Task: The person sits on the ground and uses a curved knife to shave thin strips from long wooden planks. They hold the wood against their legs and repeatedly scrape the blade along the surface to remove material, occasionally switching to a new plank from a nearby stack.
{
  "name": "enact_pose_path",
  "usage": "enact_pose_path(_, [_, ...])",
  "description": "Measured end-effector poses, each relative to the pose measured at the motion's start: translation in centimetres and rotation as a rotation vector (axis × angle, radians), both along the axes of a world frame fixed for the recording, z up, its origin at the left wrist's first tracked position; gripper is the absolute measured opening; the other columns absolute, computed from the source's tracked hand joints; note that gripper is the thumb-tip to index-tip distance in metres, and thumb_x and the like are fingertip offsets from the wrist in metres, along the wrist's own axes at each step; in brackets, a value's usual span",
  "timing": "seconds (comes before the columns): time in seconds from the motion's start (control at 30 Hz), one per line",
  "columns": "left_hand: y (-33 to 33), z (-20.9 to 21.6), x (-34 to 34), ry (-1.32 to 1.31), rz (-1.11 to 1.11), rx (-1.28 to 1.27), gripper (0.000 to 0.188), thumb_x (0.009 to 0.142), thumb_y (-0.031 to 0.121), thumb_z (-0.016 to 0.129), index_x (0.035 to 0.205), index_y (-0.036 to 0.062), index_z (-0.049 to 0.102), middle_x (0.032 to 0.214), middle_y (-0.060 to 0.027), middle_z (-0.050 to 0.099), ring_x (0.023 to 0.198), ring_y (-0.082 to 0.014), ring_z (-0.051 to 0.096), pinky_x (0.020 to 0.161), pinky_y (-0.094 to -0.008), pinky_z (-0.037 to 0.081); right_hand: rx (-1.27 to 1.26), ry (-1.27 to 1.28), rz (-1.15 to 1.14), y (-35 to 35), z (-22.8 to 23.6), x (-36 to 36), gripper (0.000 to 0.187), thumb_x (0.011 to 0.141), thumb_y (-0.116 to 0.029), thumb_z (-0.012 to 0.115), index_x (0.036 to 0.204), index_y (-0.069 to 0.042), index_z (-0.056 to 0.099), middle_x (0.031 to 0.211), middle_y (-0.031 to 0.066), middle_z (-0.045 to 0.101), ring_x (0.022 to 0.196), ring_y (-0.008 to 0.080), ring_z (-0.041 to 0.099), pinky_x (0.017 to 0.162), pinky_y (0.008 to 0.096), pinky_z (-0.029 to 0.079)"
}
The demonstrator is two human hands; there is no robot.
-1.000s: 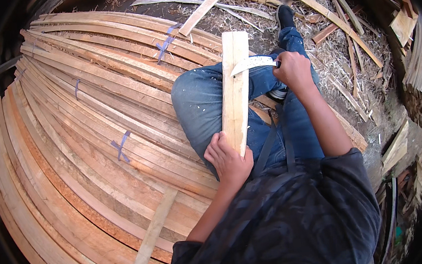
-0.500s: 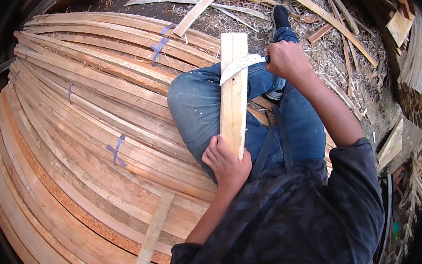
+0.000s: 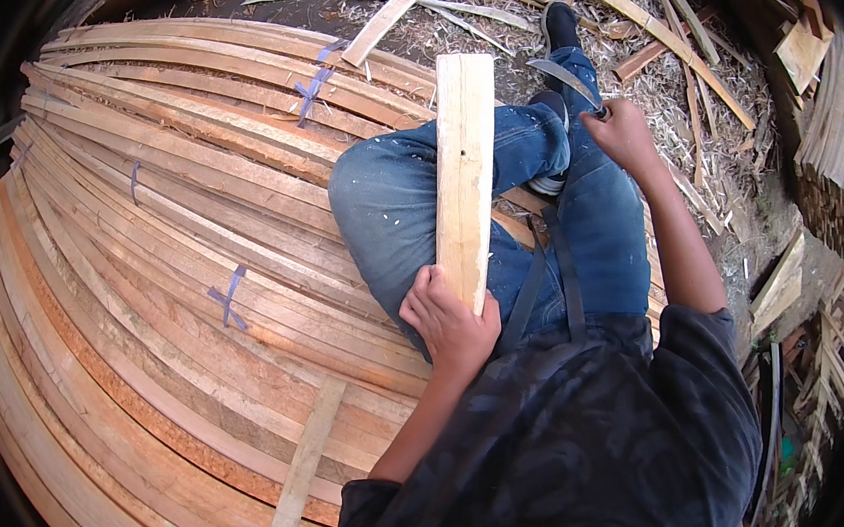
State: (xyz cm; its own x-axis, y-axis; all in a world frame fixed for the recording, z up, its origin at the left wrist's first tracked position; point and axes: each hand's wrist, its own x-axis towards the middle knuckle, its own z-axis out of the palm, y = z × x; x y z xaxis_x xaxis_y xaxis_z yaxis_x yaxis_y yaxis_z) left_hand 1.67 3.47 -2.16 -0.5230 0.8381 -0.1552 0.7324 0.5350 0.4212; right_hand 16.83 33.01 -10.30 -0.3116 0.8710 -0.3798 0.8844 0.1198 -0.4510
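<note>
Landmark: the pale wooden board (image 3: 465, 184). It lay lengthwise over the bent leg (image 3: 381, 192), its far end projecting past the thigh. The left hand (image 3: 451, 326) gripped its near end, fingers along the left edge. The right hand (image 3: 622, 136) was wrapped round the handle of a curved knife (image 3: 564, 80), to the right of the board; the blade stood clear of the wood, near the outstretched leg (image 3: 596, 238). Left of the board, partly under the bent leg, ran stacked planks (image 3: 190, 254); right of and beyond it, shavings (image 3: 681, 130) littered the ground.

Risks, as judged: one hand and a rounded thigh gave the board little support, so a sideways push could have rolled it and deflected the edge into the denim. A dark spot (image 3: 463, 153) on its upper face, knot or hole unclear, might have snagged the blade. An overlong stroke towards the near end would have threatened the left fingers.
</note>
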Motion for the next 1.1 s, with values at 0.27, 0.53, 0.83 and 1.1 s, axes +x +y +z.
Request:
enact_pose_path(0.27, [-1.4,1.4,-0.9,-0.065,-0.006,-0.058,0.083,0.066,0.021,0.077,0.133,-0.0004,0.033,0.124,-0.0244,0.041,0.118,-0.0404,0.04,0.099,-0.0539,0.028,-0.235,0.596,-0.126,-13.7,2.0,-2.1,0.022,0.091,-0.018,0.065,0.087,0.003,0.06,0.05,0.0095,0.045,0.046,0.0116,0.037,0.047,0.0327,0.034])
enact_pose_path(0.53, [-4.5,5.5,-1.8,-0.266,0.192,-0.319,0.075,0.065,0.024,0.075,0.131,0.0087,0.044,0.104,-0.0236,0.061,0.093,-0.0414,0.061,0.08,-0.0487,0.05,-0.146,0.62,0.228,-15.0,3.7,0.1,0.024,0.091,-0.021,0.065,0.1,0.0,0.058,0.058,0.0129,0.053,0.05,0.0246,0.054,0.051,0.037,0.042])
enact_pose_path(0.83, [-7.3,2.8,-2.2,-1.02,0.369,0.057,0.045,0.078,0.016,0.077,0.111,-0.0033,0.053,0.102,-0.008,0.063,0.093,-0.012,0.059,0.081,-0.0278,0.048,-0.197,0.527,0.399,-17.3,7.2,0.3,0.032,0.089,-0.032,0.067,0.086,-0.001,0.062,0.058,0.0145,0.058,0.053,0.0328,0.06,0.052,0.0403,0.046])
enact_pose_path(1.1, [-6.1,2.4,-2.5,-0.822,0.322,0.285,0.05,0.073,0.012,0.079,0.112,-0.003,0.052,0.101,-0.0118,0.065,0.092,-0.0161,0.062,0.081,-0.0313,0.05,-0.05,0.333,0.555,-18.7,9.5,-1.6,0.053,0.087,-0.052,0.062,0.064,-0.004,0.061,0.053,0.0141,0.058,0.053,0.0357,0.061,0.05,0.0438,0.049])
